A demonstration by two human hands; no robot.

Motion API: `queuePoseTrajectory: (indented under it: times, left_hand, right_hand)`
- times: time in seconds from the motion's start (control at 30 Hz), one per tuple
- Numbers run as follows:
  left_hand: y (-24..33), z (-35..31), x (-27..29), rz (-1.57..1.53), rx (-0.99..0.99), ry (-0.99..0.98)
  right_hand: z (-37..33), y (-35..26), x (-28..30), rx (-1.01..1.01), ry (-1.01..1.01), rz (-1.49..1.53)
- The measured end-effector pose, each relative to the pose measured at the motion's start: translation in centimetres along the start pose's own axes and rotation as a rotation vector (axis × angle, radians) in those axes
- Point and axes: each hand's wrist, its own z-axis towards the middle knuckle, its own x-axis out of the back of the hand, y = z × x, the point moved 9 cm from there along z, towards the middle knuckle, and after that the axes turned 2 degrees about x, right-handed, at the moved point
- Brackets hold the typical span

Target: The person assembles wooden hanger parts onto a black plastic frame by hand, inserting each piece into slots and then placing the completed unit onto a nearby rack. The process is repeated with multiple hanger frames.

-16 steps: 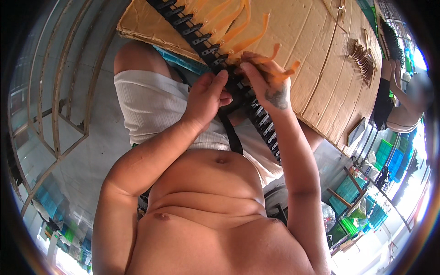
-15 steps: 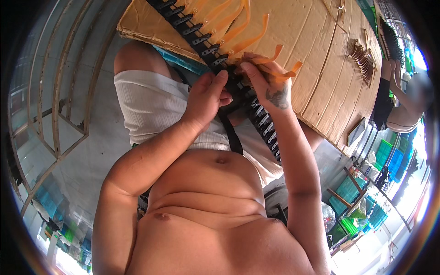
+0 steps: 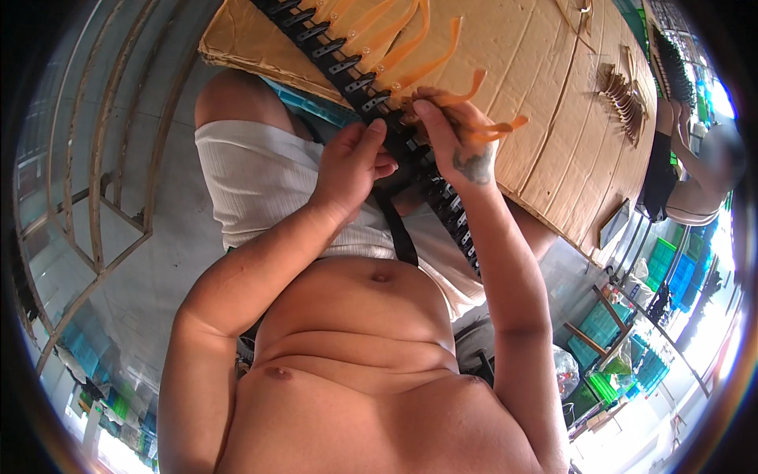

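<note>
A long black rail (image 3: 341,79) with a row of small black clips runs diagonally from the upper left down between my hands. Flat orange strips (image 3: 430,67) fan out from the clips along its upper half. My left hand (image 3: 347,164) is curled at the rail's near edge, its thumb against the rail; part of its grip is hidden. My right hand (image 3: 450,130) pinches an orange strip at the rail's other side, and loose orange ends stick out past its knuckles. Just what its fingertips touch is hard to make out. Lower clips (image 3: 459,213) continue beneath my right wrist without strips.
A cardboard-covered table (image 3: 553,103) stretches ahead and right. On it lies a bundle of thin brown curved pieces (image 3: 624,103). A co-worker (image 3: 703,174) is at the far right. Metal frames (image 3: 99,197) stand left, and teal crates (image 3: 596,328) are at the lower right.
The rail has shifted slightly up and left. My right hand has moved a little left, and the orange ends over it lie lower. My left hand has barely moved.
</note>
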Motion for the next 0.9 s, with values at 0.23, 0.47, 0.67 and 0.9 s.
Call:
queuePoseTrajectory:
  times: [0.23,0.47,0.67,0.9]
  left_hand:
    - [0.6,-0.3,-0.3,-0.031,-0.008,0.053]
    - [0.3,-0.1,-0.3,-0.023,0.002,0.027]
    - [0.1,0.0,-0.1,0.009,0.004,-0.001]
    - [0.5,-0.3,-0.4,0.023,-0.007,-0.003]
  right_hand:
    - [0.0,0.5,0.0,-0.054,0.057,0.018]
    - [0.2,0.2,0.0,-0.114,0.063,0.055]
    - [0.2,0.6,-0.2,-0.116,0.011,0.051]
    - [0.2,0.7,-0.3,-0.116,-0.036,0.059]
